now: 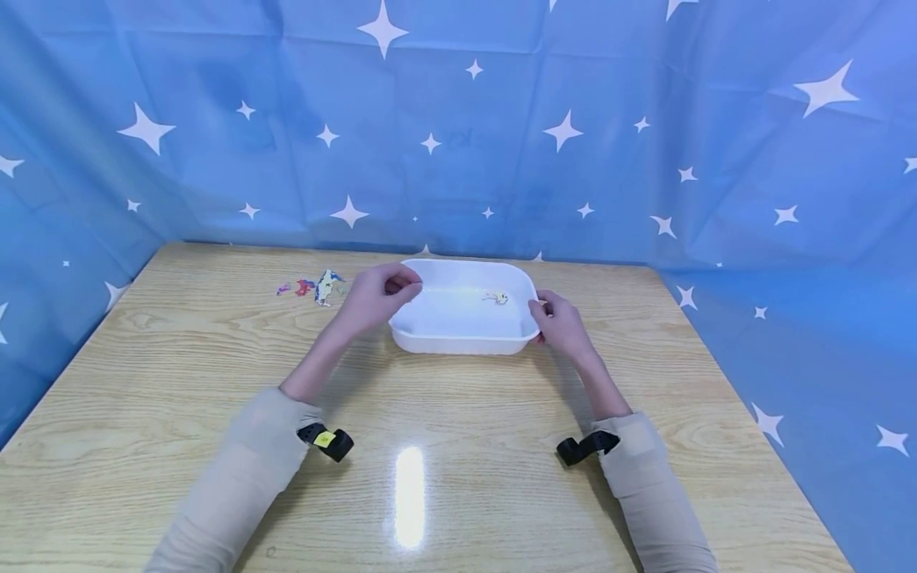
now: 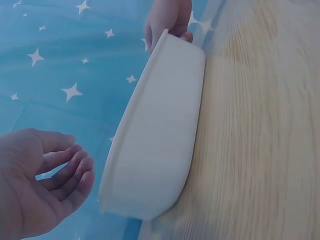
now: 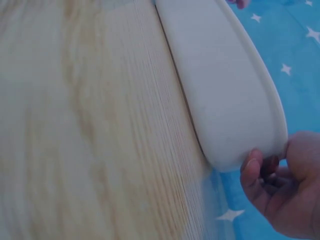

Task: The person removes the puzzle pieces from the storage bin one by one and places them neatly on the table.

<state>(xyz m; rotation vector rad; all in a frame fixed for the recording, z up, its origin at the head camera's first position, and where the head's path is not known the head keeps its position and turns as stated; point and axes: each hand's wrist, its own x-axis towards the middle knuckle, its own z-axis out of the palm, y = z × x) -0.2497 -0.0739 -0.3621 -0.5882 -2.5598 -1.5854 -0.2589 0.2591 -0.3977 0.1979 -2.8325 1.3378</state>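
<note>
A white plastic basin, shallow with rounded corners, rests on the wooden table. My right hand grips its right end, thumb at the rim and fingers curled beneath; the right wrist view shows this hand close up. Above the basin's left rim hovers my left hand. In the left wrist view the left hand has loosely bent fingers, nothing visible between them, and stands apart from the basin wall. Inside the basin lies a small pale-yellow cutout piece with a dark spot.
Left of the basin, several small flat coloured pieces lie on the table: a blue-and-cream one, a red one and a purple one among them. A blue star-patterned curtain hangs behind the table's far edge.
</note>
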